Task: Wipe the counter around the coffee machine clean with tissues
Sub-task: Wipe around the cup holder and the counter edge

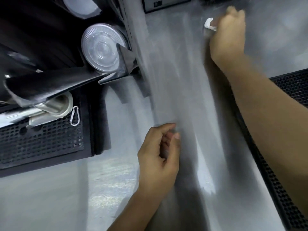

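Though blurred, tissue (pixel 209 25) in right hand (pixel 228 34)

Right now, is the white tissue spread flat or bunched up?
Bunched up: the white tissue shows only as a small crumpled wad gripped by the right hand.
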Demonstrator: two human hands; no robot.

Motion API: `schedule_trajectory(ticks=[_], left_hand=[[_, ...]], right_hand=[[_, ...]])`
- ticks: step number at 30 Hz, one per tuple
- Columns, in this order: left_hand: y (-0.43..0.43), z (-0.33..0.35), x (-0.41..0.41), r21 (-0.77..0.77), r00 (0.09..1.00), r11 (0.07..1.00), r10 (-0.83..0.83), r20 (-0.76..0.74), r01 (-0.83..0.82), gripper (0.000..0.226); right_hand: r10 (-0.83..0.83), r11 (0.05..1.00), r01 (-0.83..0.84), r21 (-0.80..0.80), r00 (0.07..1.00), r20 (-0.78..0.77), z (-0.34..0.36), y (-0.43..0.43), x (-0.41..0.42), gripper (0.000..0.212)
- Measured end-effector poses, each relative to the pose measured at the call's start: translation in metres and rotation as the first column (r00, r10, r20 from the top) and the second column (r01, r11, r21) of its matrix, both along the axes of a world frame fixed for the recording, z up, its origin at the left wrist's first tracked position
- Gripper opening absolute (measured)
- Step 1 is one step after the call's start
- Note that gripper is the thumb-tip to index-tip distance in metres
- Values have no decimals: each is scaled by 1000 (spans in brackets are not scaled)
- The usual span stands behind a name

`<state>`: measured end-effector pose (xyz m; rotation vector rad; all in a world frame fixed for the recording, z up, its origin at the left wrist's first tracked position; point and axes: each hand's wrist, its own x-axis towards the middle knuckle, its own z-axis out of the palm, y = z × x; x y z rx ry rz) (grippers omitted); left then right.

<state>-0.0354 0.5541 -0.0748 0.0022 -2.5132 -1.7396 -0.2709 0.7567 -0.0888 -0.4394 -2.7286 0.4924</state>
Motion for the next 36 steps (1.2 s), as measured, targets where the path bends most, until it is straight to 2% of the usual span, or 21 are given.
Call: schedule_trajectory(ticks=[3, 5, 7, 8, 9, 11, 13, 14, 17, 18, 20, 21, 23, 25, 27, 29, 31, 33, 36], left_hand=[[-1, 0, 1, -9, 1000, 1000, 7, 4, -6, 17], [-1, 0, 1, -23, 1000, 1000, 11, -2, -11, 17], [-1, 1, 0, -28, 1000, 999, 18, -6, -19, 16], [-1, 1, 0, -32, 1000, 999, 23, -7, -23, 16], [0, 1, 0, -42, 1000, 999, 22, -9, -22, 16], [-1, -1, 1, -48, 1000, 999, 20, -13, -20, 16], [-3, -1, 2, -3, 999, 999, 41, -18, -41, 15], [-4, -1, 2, 23, 998, 998, 54, -16, -54, 15], [-15, 4, 3, 60, 997, 996, 73, -6, -72, 15], [-23, 7, 3, 20, 997, 998, 68, -41, -68, 15], [-44, 14, 3, -161, 986, 985, 31, -165, -58, 14], [-57, 17, 1, -279, 974, 958, 2, -225, -67, 14], [-88, 26, -5, -492, 956, 863, -41, -291, -113, 16], [-119, 31, -16, -633, 957, 759, -47, -286, -151, 21], [-145, 32, -28, -730, 977, 676, -67, -201, -104, 32], [-162, 30, -39, -779, 993, 626, -103, -63, 16, 48], [-170, 28, -46, -775, 990, 622, -134, 36, 112, 59], [-173, 25, -46, -761, 987, 635, -152, 47, 134, 60], [-173, 24, -46, -722, 987, 680, -162, 22, 127, 55]], right_hand=[[80, 996, -82, -40, 995, -52, -4, -27, 27, 26], [242, 970, -243, 11, 962, -127, -8, -50, 64, 26], [438, 898, -440, 11, 893, -104, -7, -60, 91, 25], [471, 881, -473, -22, 879, -71, -1, -57, 89, 29], [446, 893, -448, -48, 894, -45, 2, -52, 79, 34], [268, 959, -271, -82, 962, -44, 5, -37, 46, 41], [100, 992, -99, -75, 995, 10, 7, -31, 16, 40], [73, 996, -70, -52, 996, 42, 5, -36, 9, 37], [228, 972, -226, -57, 973, 29, -1, -65, 24, 20], [285, 956, -285, -76, 958, -13, -4, -74, 38, 18], [381, 924, -382, 6, 919, -99, -12, -93, 73, 26], [439, 898, -439, 29, 889, -131, -15, -102, 93, 26], [539, 842, -537, 59, 830, -143, -15, -111, 127, 14], [592, 803, -596, 1, 798, -112, -9, -117, 144, 21], [557, 812, -569, -132, 822, -117, 3, -124, 142, 27], [483, 835, -509, -212, 860, -164, 6, -136, 126, 35], [457, 865, -473, -166, 880, -125, -4, -149, 111, 30], [434, 892, -443, -91, 895, -99, -14, -158, 111, 24], [481, 873, -487, 3, 860, -170, -17, -163, 144, 21]])
